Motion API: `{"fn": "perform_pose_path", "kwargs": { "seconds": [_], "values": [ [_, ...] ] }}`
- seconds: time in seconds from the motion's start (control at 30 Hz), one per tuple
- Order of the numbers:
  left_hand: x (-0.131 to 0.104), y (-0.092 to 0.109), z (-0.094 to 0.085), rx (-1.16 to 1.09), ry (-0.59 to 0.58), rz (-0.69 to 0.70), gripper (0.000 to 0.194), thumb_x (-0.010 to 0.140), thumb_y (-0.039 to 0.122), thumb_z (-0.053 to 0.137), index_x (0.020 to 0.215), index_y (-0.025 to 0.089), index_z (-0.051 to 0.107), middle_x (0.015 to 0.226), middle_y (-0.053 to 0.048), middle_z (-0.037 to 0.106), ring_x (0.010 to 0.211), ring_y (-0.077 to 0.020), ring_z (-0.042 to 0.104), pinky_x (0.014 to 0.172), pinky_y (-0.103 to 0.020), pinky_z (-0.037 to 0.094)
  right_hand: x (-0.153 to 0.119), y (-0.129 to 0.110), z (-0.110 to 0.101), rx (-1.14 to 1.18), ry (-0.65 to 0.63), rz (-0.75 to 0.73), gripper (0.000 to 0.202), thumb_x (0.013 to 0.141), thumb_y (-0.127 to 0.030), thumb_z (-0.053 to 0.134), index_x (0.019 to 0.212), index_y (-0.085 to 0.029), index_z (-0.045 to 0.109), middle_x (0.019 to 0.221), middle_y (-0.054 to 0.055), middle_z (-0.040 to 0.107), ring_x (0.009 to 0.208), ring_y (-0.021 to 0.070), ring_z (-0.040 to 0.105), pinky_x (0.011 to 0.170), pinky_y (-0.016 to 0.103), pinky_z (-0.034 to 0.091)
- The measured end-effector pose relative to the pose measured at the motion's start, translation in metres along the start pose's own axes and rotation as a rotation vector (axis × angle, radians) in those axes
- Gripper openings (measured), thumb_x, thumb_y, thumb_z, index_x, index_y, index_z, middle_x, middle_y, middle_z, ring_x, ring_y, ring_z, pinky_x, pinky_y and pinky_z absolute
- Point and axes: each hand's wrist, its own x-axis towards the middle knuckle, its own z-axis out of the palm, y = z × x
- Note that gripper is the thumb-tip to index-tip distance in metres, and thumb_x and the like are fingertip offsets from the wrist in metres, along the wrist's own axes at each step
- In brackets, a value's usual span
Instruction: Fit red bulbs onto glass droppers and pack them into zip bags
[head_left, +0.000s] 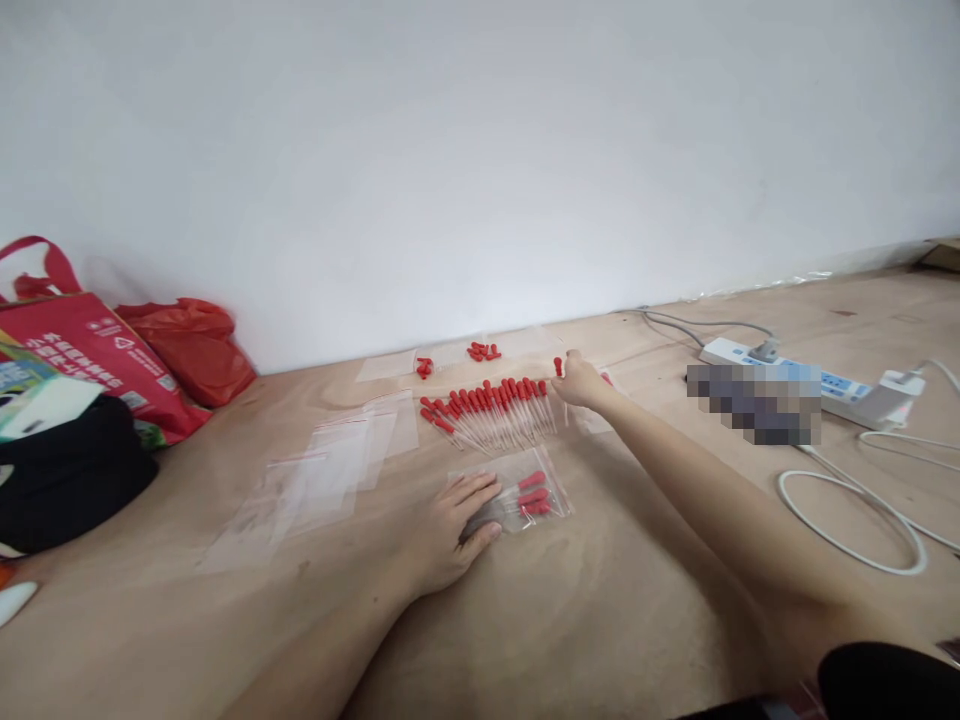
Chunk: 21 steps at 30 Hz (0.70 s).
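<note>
My left hand (457,525) lies on the near-left end of a clear zip bag (556,490), fingers stretched and thumb apart. Inside that bag are several droppers with red bulbs (534,496). My right hand (581,382) reaches out at the right end of a fanned row of droppers (487,400) with red bulbs and thin clear stems. Its fingers are closed around one dropper (558,366), whose red bulb shows above the fingertips; most of its stem is hidden or too faint to see.
Flat clear zip bags (330,470) overlap on the left. Loose red bulbs (484,352) lie near the wall. A power strip (727,352) with cables (847,560) is on the right. A red shopping bag (97,350), a red plastic bag (199,345) and a black item (75,470) stand at left.
</note>
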Motion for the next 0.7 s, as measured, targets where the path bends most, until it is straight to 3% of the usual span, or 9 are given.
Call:
{"fn": "perform_pose_path", "kwargs": {
  "seconds": [0.17, 0.3, 0.47, 0.7],
  "values": [
    [0.0, 0.003, -0.002, -0.013, -0.008, -0.017, 0.041, 0.083, 0.032, 0.044, 0.122, 0.02, 0.044, 0.128, -0.006, 0.045, 0.12, -0.02, 0.039, 0.102, -0.043, 0.029, -0.047, 0.027, -0.004, 0.441, -0.071, 0.041, 0.055, 0.073, -0.022, 0.044, 0.122, -0.014, 0.023, 0.056, -0.005, 0.048, 0.042, 0.0122, 0.049, 0.044, 0.025, 0.041],
    [0.0, 0.004, -0.003, -0.011, -0.011, -0.023, 0.042, 0.083, 0.032, 0.043, 0.123, 0.021, 0.041, 0.129, -0.005, 0.045, 0.12, -0.0195, 0.038, 0.102, -0.043, 0.029, -0.079, 0.037, 0.007, 0.729, 0.067, 0.064, 0.054, 0.072, -0.03, 0.048, 0.117, -0.019, 0.021, 0.062, -0.006, 0.047, 0.048, 0.0118, 0.053, 0.047, 0.026, 0.047],
    [-0.001, 0.003, -0.002, -0.006, 0.006, -0.038, 0.047, 0.082, 0.032, 0.044, 0.127, 0.02, 0.034, 0.128, -0.006, 0.045, 0.119, -0.02, 0.04, 0.102, -0.043, 0.029, -0.091, 0.03, 0.016, 0.885, 0.096, 0.11, 0.055, 0.067, -0.037, 0.056, 0.108, -0.022, 0.023, 0.069, -0.004, 0.05, 0.051, 0.0111, 0.054, 0.05, 0.027, 0.049],
    [-0.001, 0.003, -0.002, -0.011, 0.011, -0.049, 0.047, 0.083, 0.033, 0.044, 0.127, 0.021, 0.033, 0.126, -0.007, 0.047, 0.116, -0.0212, 0.041, 0.101, -0.043, 0.03, -0.103, 0.015, 0.022, 1.117, -0.021, 0.181, 0.044, 0.068, -0.048, 0.053, 0.093, -0.024, 0.026, 0.061, -0.007, 0.051, 0.05, 0.0101, 0.055, 0.056, 0.028, 0.048]
  ]
}}
